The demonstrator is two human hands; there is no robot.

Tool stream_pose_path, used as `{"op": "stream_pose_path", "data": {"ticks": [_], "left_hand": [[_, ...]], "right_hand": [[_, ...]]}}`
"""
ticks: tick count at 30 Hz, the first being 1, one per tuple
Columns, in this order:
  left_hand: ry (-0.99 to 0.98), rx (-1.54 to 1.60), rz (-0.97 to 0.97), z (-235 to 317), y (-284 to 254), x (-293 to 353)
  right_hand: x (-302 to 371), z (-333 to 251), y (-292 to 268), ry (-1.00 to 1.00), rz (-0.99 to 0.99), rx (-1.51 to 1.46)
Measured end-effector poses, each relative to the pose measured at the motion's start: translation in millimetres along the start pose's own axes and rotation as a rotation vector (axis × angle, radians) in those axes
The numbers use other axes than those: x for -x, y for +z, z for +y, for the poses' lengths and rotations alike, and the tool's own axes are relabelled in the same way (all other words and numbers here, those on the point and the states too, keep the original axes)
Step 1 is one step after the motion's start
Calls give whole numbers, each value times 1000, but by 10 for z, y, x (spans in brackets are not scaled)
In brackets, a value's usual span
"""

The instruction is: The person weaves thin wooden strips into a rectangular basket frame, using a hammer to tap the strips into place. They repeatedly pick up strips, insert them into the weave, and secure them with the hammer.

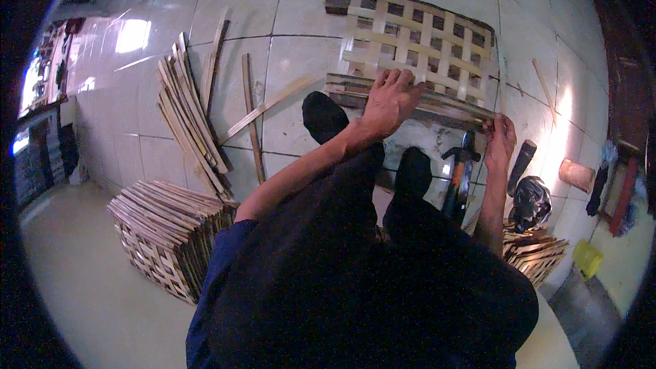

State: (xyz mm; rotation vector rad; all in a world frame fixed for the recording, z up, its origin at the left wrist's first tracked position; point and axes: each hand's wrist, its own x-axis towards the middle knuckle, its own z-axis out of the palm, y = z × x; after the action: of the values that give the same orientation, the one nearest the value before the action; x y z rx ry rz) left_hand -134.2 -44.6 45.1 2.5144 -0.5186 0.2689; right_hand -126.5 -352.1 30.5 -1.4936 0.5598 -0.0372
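Note:
A panel woven from pale flat bamboo strips (417, 46) lies in front of me, with dark wooden bars along its far and near edges. Along the near edge runs a long thin bamboo strip (451, 104). My left hand (395, 101) presses down on this strip near its middle, fingers curled over it. At the strip's right end, my right hand (502, 137) pinches it between thumb and fingers. Just below the near edge, a hammer (459, 167) with a dark head lies between my right foot and right forearm.
Loose bamboo strips (188, 113) lie left on the tiled floor (304, 48). A stack of woven panels (171, 225) stands at lower left, another pile (536, 256) at lower right. Beside that pile are a black plastic bag (531, 203), a dark cylinder (523, 164) and a wooden block (577, 174).

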Motion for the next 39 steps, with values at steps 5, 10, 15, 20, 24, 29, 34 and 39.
{"op": "stream_pose_path", "data": {"ticks": [5, 10, 15, 20, 24, 29, 34, 39], "left_hand": [[51, 9, 137, -61, 264, 101], [-275, 531, -57, -375, 494, 288], [28, 100, 27, -280, 303, 95], [-55, 224, -86, -143, 96, -116], [-20, 263, -71, -164, 115, -95], [-27, 240, -106, -191, 103, -7], [-36, 193, -112, -135, 50, 15], [-22, 191, -97, -157, 86, 56]], "right_hand": [[-41, 78, -159, -64, -5, 285], [-80, 43, -148, -93, -160, 496], [-226, 79, -271, -40, -101, 514], [-265, -127, -246, -66, -140, 470], [-262, -103, -250, -48, -121, 491], [-171, 67, -267, -99, -129, 493], [-143, 180, -265, -100, -98, 467], [-149, 203, -259, -124, -95, 493]]}}
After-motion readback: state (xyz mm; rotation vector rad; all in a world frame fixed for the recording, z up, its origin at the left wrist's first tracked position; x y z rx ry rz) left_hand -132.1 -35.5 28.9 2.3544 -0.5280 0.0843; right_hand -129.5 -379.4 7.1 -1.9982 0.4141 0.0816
